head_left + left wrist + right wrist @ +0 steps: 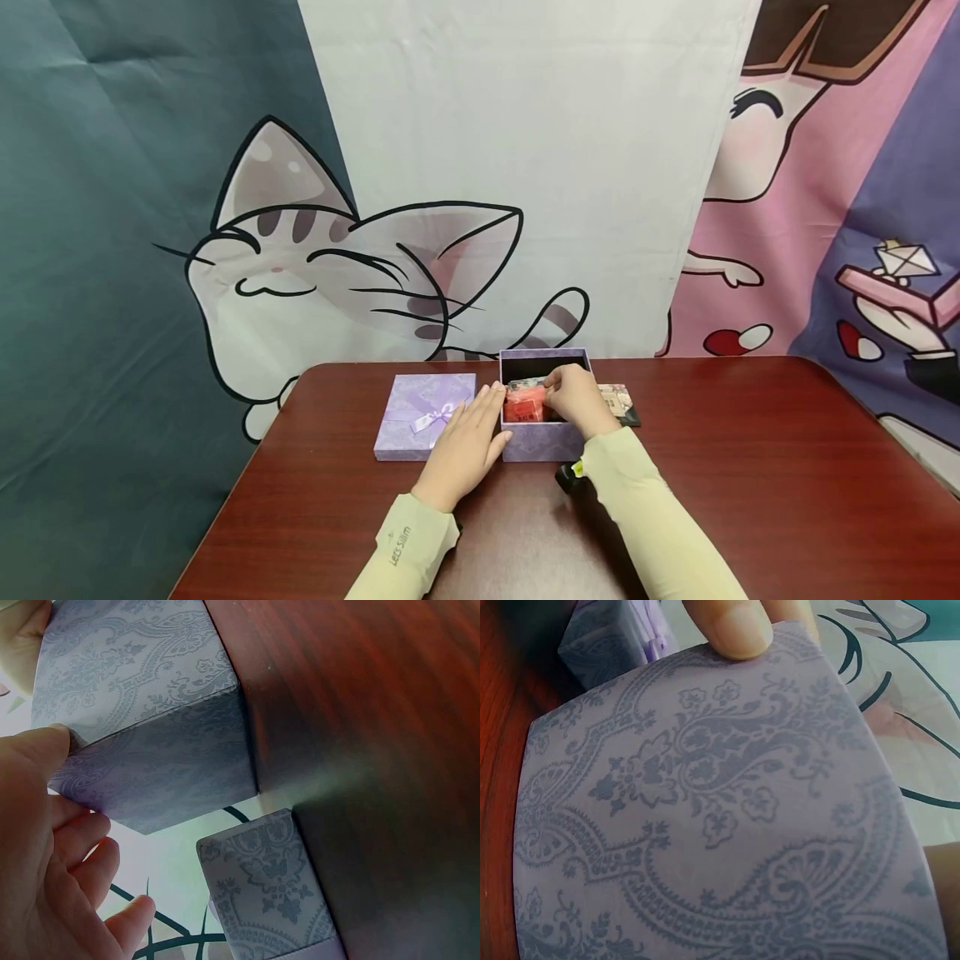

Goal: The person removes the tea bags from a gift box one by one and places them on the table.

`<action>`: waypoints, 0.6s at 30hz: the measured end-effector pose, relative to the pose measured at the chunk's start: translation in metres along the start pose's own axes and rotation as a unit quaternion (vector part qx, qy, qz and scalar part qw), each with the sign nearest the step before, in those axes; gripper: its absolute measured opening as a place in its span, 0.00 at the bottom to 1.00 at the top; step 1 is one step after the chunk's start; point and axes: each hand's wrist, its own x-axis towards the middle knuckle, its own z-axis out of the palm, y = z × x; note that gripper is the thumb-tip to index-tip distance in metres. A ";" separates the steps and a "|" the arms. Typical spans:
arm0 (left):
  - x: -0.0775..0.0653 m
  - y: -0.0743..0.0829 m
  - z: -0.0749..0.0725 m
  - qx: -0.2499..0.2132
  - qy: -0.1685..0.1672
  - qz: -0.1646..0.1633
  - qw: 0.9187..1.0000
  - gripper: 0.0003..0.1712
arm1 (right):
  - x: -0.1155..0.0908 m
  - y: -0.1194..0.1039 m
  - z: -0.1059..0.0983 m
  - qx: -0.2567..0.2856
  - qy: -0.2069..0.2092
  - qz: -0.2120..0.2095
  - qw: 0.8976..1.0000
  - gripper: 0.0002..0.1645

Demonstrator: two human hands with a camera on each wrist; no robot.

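A lidless purple patterned gift box (542,442) stands on the table. Inside it a red packet (523,406) lies over other small items. My left hand (465,442) rests along the box's left side with fingers extended, and its thumb touches the front corner, as the left wrist view also shows. My right hand (577,398) reaches over the box's right rim, its bent fingers at the right edge of the red packet, pinching it. In the right wrist view the box's patterned wall hides those fingertips.
The matching lid (427,417) with a ribbon bow lies left of the box. A patterned card-like item (619,404) is at the box's right. A small black object (567,477) shows under the right wrist. A cartoon cloth backdrop (525,150) hangs behind the table (750,467).
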 end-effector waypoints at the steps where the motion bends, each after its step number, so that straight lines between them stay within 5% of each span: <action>1: 0.000 0.000 0.000 -0.001 -0.001 -0.001 1.000 0.37 | 0.000 0.000 0.000 0.010 -0.002 0.001 1.000 0.09; 8: 0.000 0.000 0.000 -0.010 -0.007 -0.007 1.000 0.38 | 0.001 0.002 -0.001 0.074 -0.033 0.002 0.997 0.02; 18: 0.000 -0.001 0.001 -0.004 -0.002 -0.002 1.000 0.38 | 0.002 0.003 -0.002 0.061 -0.067 -0.012 0.996 0.02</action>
